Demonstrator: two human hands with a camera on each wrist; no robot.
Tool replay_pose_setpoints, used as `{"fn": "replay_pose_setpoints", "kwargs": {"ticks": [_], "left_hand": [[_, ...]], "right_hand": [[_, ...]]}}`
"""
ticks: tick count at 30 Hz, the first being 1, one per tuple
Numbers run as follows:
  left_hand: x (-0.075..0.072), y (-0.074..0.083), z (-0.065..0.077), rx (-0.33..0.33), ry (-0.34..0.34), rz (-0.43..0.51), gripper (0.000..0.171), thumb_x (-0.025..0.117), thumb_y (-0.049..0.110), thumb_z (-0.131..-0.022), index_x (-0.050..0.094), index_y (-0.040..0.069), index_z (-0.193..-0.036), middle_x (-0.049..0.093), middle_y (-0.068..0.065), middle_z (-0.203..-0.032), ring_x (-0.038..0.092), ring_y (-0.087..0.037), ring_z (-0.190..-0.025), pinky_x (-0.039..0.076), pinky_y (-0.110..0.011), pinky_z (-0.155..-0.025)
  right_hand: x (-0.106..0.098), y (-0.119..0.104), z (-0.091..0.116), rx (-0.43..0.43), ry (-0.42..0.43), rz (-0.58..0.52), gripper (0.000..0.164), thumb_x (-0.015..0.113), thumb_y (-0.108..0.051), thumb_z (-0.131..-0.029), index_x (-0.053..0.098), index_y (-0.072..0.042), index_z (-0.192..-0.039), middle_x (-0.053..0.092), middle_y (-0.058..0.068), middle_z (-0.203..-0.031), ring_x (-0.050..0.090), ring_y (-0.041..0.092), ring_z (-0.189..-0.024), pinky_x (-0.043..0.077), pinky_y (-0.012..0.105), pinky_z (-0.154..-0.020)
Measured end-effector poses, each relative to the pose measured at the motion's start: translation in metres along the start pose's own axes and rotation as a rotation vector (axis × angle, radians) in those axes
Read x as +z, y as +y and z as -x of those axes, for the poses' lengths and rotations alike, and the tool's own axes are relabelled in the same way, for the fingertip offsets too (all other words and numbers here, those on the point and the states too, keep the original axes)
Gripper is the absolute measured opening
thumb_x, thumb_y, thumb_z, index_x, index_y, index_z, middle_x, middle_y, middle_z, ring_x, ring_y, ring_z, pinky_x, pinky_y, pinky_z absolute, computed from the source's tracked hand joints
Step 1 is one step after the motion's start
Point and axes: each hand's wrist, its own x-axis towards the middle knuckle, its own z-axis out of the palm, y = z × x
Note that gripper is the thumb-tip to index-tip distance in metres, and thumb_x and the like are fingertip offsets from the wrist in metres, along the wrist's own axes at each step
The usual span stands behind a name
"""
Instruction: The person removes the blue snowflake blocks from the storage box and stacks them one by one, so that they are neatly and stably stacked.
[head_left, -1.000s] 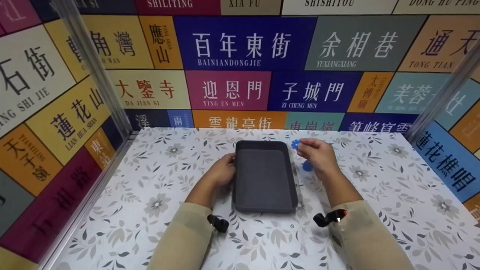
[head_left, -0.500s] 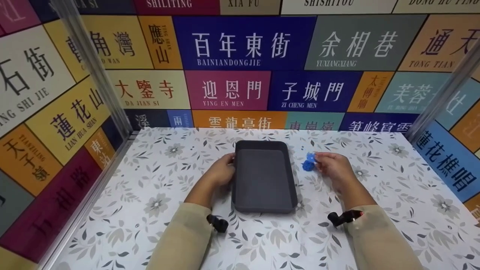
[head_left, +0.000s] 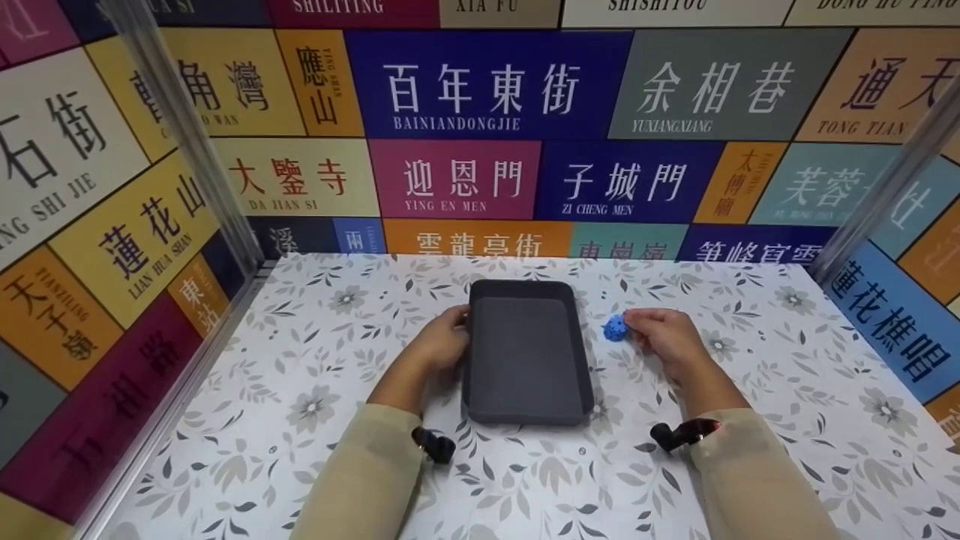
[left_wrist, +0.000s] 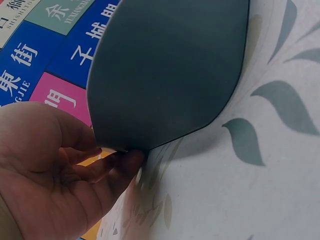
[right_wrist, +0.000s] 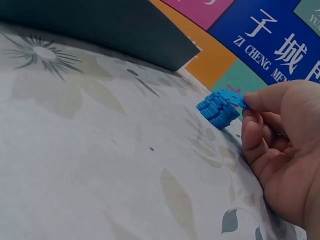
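Note:
A dark grey rectangular tray (head_left: 529,360) lies on the table in the middle of the head view. My left hand (head_left: 444,341) grips its left side, and the left wrist view has the fingers and thumb pinching the edge near a rounded corner. To the right of the tray stands a short stack of blue notched plastic discs (right_wrist: 217,111). My right hand (head_left: 666,339) pinches one blue notched disc (right_wrist: 233,97) between thumb and finger, right at the top of that stack. The disc's far part overlaps the stack in the right wrist view.
A white cloth with grey leaves and flowers covers the table (head_left: 300,450). Behind it rises a wall (head_left: 487,90) of coloured panels with Chinese lettering. Clear upright posts stand at the left and right back corners. Each sleeve carries a small black camera (head_left: 435,445).
My right hand has moved right and toward me with a blue disc, from beyond the stack to its top. The left hand and the tray have stayed in place.

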Motion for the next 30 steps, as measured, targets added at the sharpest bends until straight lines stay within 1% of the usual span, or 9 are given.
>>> {"fn": "replay_pose_setpoints", "kwargs": {"ticks": [6, 9, 13, 19, 24, 25, 27, 30], "left_hand": [[0.0, 0.0, 0.001, 0.001, -0.009, 0.025, 0.058, 0.046, 0.009, -0.103, 0.046, 0.005, -0.161, 0.057, -0.019, -0.158, 0.05, -0.036, -0.152, 0.036, -0.051, -0.129], [-0.001, 0.0, 0.0, -0.008, -0.015, 0.032, 0.059, 0.046, 0.009, -0.103, 0.045, 0.005, -0.161, 0.056, -0.019, -0.159, 0.049, -0.035, -0.153, 0.034, -0.051, -0.13], [-0.002, -0.001, 0.0, -0.017, -0.022, 0.032, 0.059, 0.046, 0.01, -0.104, 0.045, 0.005, -0.162, 0.056, -0.018, -0.16, 0.048, -0.035, -0.154, 0.032, -0.051, -0.131], [-0.001, -0.001, -0.003, -0.022, -0.023, 0.049, 0.059, 0.045, 0.011, -0.104, 0.043, 0.006, -0.163, 0.055, -0.018, -0.161, 0.048, -0.034, -0.153, 0.033, -0.05, -0.131], [0.0, 0.0, -0.004, -0.053, 0.002, 0.082, 0.06, 0.046, 0.013, -0.104, 0.042, 0.008, -0.164, 0.054, -0.017, -0.162, 0.047, -0.034, -0.154, 0.033, -0.05, -0.131], [0.0, 0.0, -0.005, -0.062, 0.016, 0.089, 0.061, 0.047, 0.014, -0.103, 0.042, 0.009, -0.164, 0.055, -0.016, -0.162, 0.047, -0.034, -0.154, 0.033, -0.049, -0.131], [-0.001, 0.002, -0.005, -0.063, 0.054, 0.095, 0.061, 0.047, 0.014, -0.103, 0.042, 0.008, -0.164, 0.056, -0.017, -0.161, 0.048, -0.034, -0.154, 0.034, -0.049, -0.131], [-0.002, 0.003, -0.007, -0.036, 0.132, 0.096, 0.061, 0.048, 0.014, -0.102, 0.042, 0.003, -0.162, 0.058, -0.02, -0.157, 0.05, -0.037, -0.151, 0.036, -0.049, -0.129]], "right_hand": [[0.002, 0.002, 0.0, -0.017, 0.028, 0.079, 0.043, 0.076, -0.034, -0.101, 0.073, -0.006, -0.133, 0.07, -0.009, -0.086, 0.06, 0.006, -0.074, 0.053, 0.021, -0.065], [0.003, 0.003, 0.0, -0.038, 0.037, 0.132, 0.044, 0.075, -0.036, -0.101, 0.073, -0.005, -0.133, 0.069, -0.01, -0.086, 0.06, 0.006, -0.074, 0.052, 0.022, -0.065], [0.005, 0.002, 0.001, -0.047, 0.047, 0.167, 0.045, 0.074, -0.037, -0.102, 0.073, -0.006, -0.134, 0.069, -0.01, -0.088, 0.06, 0.007, -0.076, 0.053, 0.023, -0.067], [0.005, -0.001, 0.001, -0.025, 0.081, 0.097, 0.044, 0.07, -0.035, -0.104, 0.071, -0.007, -0.139, 0.07, -0.007, -0.095, 0.061, 0.007, -0.078, 0.054, 0.023, -0.067], [0.009, -0.008, 0.003, -0.058, 0.11, 0.026, 0.043, 0.07, -0.034, -0.104, 0.071, -0.006, -0.137, 0.07, -0.003, -0.094, 0.06, 0.009, -0.076, 0.051, 0.023, -0.063], [0.011, -0.01, 0.004, -0.073, 0.119, 0.011, 0.043, 0.071, -0.034, -0.103, 0.071, -0.006, -0.136, 0.07, -0.003, -0.093, 0.06, 0.009, -0.075, 0.051, 0.023, -0.062], [0.017, -0.016, 0.007, -0.118, 0.129, -0.017, 0.04, 0.073, -0.032, -0.103, 0.072, -0.004, -0.132, 0.071, -0.004, -0.092, 0.062, 0.009, -0.076, 0.053, 0.023, -0.064], [0.025, -0.024, 0.012, -0.195, 0.123, -0.039, 0.034, 0.074, -0.028, -0.102, 0.075, -0.003, -0.125, 0.072, -0.007, -0.092, 0.062, 0.01, -0.077, 0.057, 0.024, -0.066]]}}
